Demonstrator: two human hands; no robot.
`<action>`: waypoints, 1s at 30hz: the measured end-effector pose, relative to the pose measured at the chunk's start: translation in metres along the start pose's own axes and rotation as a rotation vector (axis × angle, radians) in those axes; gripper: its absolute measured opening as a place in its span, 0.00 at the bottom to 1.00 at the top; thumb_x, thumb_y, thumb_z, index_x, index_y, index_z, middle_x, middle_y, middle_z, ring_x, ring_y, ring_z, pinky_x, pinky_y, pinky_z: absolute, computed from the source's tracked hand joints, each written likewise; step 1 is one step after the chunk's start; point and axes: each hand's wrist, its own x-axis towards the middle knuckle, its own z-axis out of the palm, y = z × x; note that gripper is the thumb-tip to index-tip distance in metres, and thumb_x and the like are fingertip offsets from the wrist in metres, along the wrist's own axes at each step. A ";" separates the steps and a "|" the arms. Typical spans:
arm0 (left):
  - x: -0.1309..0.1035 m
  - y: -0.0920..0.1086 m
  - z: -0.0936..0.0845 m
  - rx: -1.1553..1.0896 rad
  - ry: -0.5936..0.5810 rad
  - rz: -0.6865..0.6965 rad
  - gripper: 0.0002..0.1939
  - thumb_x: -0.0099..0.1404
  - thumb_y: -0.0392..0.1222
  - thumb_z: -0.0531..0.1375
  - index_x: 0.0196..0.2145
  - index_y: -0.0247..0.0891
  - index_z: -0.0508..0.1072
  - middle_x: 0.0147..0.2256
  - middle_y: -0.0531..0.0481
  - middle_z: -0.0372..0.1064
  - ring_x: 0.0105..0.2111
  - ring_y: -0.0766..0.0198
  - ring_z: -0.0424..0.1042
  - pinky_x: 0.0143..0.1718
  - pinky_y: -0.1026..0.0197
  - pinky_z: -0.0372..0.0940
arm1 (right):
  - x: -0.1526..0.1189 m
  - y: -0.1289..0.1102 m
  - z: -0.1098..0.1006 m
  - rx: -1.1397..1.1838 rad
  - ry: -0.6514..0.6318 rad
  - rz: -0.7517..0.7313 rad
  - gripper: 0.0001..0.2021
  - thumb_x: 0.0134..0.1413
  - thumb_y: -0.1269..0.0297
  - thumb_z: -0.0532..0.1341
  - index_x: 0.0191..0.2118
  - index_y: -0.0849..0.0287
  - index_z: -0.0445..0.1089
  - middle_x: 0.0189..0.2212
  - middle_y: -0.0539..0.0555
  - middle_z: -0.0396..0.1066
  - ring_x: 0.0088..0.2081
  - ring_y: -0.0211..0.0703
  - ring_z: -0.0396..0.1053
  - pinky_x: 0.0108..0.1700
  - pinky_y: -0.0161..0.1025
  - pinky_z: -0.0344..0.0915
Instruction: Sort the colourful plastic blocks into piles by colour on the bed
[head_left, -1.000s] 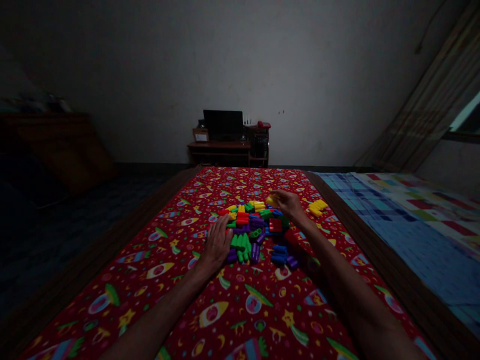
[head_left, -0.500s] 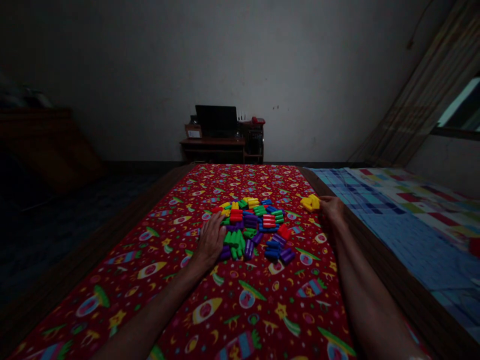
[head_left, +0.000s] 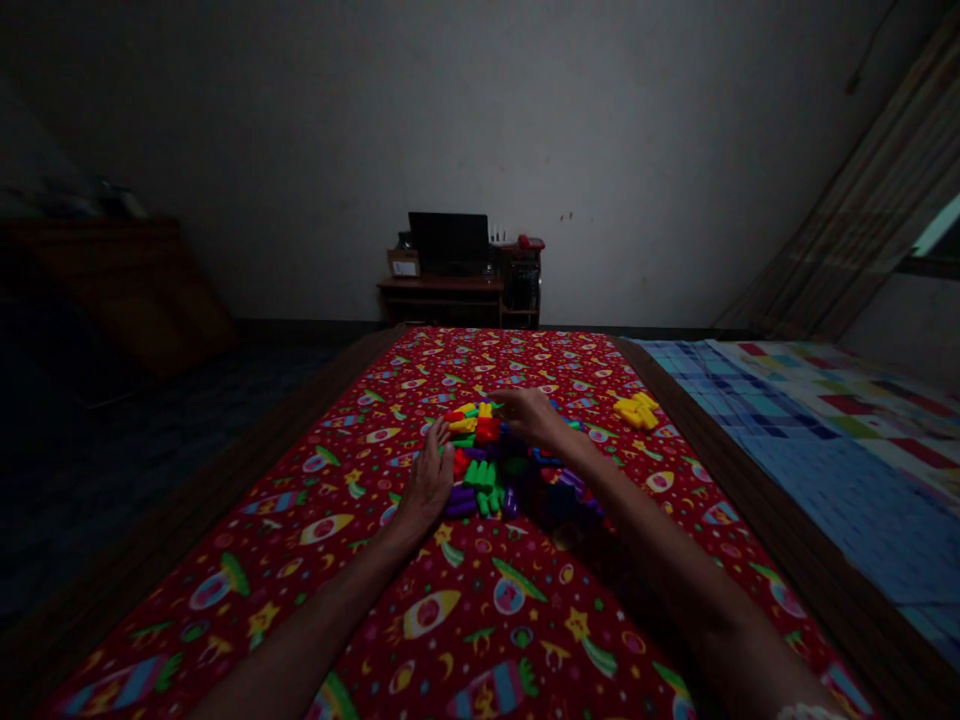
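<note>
Block pile [head_left: 487, 474] | right hand [head_left: 534, 418] over it, hiding part, grip unclear | left hand [head_left: 430, 475] outstretched alongside | yellow blocks [head_left: 637, 411] well apart

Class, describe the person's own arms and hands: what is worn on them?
The left hand and right hand are ungloved, with no ring or watch discernible. Both forearms look bare. A pale patch at the bottom edge may be a sleeve hem.

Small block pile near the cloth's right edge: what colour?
Small block pile: yellow, clearest in head view.
</note>
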 end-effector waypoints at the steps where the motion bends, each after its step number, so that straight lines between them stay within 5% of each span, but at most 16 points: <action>1: 0.001 -0.002 0.001 -0.010 0.019 -0.006 0.24 0.70 0.47 0.44 0.60 0.37 0.55 0.56 0.37 0.64 0.56 0.54 0.66 0.57 0.44 0.61 | 0.008 -0.013 0.015 -0.075 -0.082 -0.067 0.17 0.58 0.67 0.57 0.52 0.60 0.70 0.43 0.60 0.76 0.43 0.45 0.72 0.43 0.37 0.64; 4: 0.002 -0.006 0.002 -0.007 0.069 -0.010 0.24 0.69 0.47 0.44 0.60 0.36 0.56 0.54 0.36 0.66 0.55 0.54 0.67 0.57 0.45 0.62 | 0.024 -0.036 0.045 -0.275 -0.204 -0.145 0.14 0.61 0.68 0.53 0.47 0.65 0.72 0.44 0.65 0.73 0.46 0.50 0.69 0.45 0.40 0.61; 7: 0.002 -0.008 0.001 -0.016 0.077 -0.011 0.24 0.69 0.46 0.45 0.60 0.36 0.55 0.54 0.36 0.66 0.54 0.54 0.68 0.56 0.45 0.62 | 0.027 -0.033 0.048 -0.303 -0.160 -0.108 0.14 0.61 0.69 0.51 0.45 0.64 0.72 0.40 0.64 0.74 0.43 0.47 0.69 0.42 0.38 0.59; 11: 0.000 -0.008 0.002 -0.020 0.063 -0.009 0.25 0.69 0.47 0.46 0.61 0.36 0.55 0.54 0.36 0.65 0.55 0.53 0.67 0.57 0.43 0.61 | 0.017 0.005 0.016 -0.102 0.037 0.044 0.13 0.58 0.66 0.53 0.39 0.61 0.75 0.31 0.57 0.75 0.33 0.42 0.69 0.35 0.34 0.58; 16: 0.001 -0.007 0.003 -0.013 0.031 -0.009 0.24 0.68 0.48 0.45 0.59 0.35 0.58 0.54 0.36 0.65 0.55 0.52 0.66 0.58 0.43 0.59 | -0.005 0.083 -0.041 0.253 0.360 0.355 0.15 0.53 0.64 0.53 0.33 0.63 0.76 0.26 0.53 0.73 0.29 0.41 0.68 0.32 0.34 0.60; 19: 0.002 -0.004 0.001 0.015 -0.004 0.007 0.23 0.68 0.47 0.46 0.57 0.36 0.60 0.54 0.36 0.66 0.56 0.52 0.66 0.58 0.42 0.59 | -0.027 0.117 -0.062 0.393 0.262 0.482 0.15 0.47 0.58 0.58 0.25 0.65 0.75 0.17 0.50 0.66 0.21 0.36 0.60 0.26 0.33 0.55; 22: 0.002 -0.003 0.000 0.044 -0.027 0.021 0.23 0.67 0.47 0.45 0.56 0.35 0.60 0.55 0.36 0.65 0.56 0.52 0.65 0.58 0.41 0.58 | -0.046 0.126 -0.068 0.485 0.069 0.503 0.17 0.41 0.52 0.62 0.21 0.65 0.72 0.14 0.47 0.60 0.19 0.32 0.53 0.23 0.32 0.50; 26: 0.003 -0.004 -0.001 0.081 -0.027 0.028 0.24 0.67 0.48 0.44 0.56 0.32 0.61 0.54 0.34 0.65 0.56 0.51 0.65 0.58 0.41 0.59 | -0.055 0.108 -0.062 0.555 -0.065 0.364 0.20 0.40 0.48 0.61 0.22 0.65 0.73 0.17 0.48 0.62 0.21 0.33 0.55 0.25 0.33 0.52; 30: 0.003 -0.004 -0.002 0.116 -0.035 0.054 0.22 0.68 0.45 0.44 0.55 0.34 0.62 0.54 0.36 0.66 0.55 0.53 0.66 0.57 0.43 0.60 | -0.048 0.080 -0.058 0.537 -0.013 0.248 0.20 0.45 0.51 0.59 0.30 0.65 0.77 0.22 0.51 0.70 0.25 0.37 0.63 0.29 0.34 0.57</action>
